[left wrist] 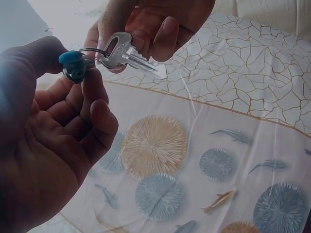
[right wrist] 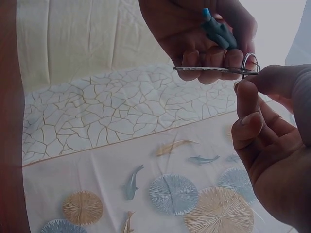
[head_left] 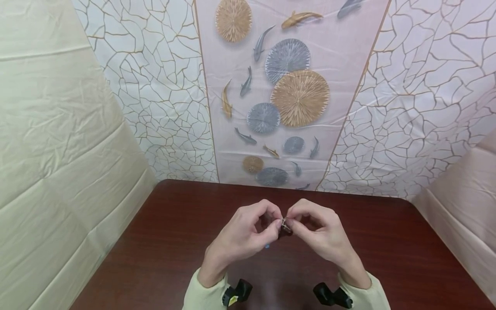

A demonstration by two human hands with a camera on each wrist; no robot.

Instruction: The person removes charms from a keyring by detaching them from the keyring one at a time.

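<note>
My left hand (head_left: 248,232) pinches a thin metal key ring (right wrist: 248,59) between thumb and index finger. A small blue figure-shaped charm (left wrist: 74,65) with a brighter blue top lies against that hand. A silver key (left wrist: 127,57) with a notched blade is threaded on the ring. My right hand (head_left: 323,230) pinches at the key's head, where it meets the ring; I cannot tell whether its fingertips grip the key alone or the ring too. Both hands' fingertips nearly meet. The head view shows the key mostly hidden, with a bit of blue under the left hand.
Below the hands is a dark red-brown wooden table (head_left: 162,249). A patterned cloth (head_left: 271,107) with fish and round leaf shapes hangs behind it. Pale cloth (head_left: 58,150) hangs at the left and more (head_left: 465,198) at the right. Black wrist cameras (head_left: 237,292) sit on both sleeves.
</note>
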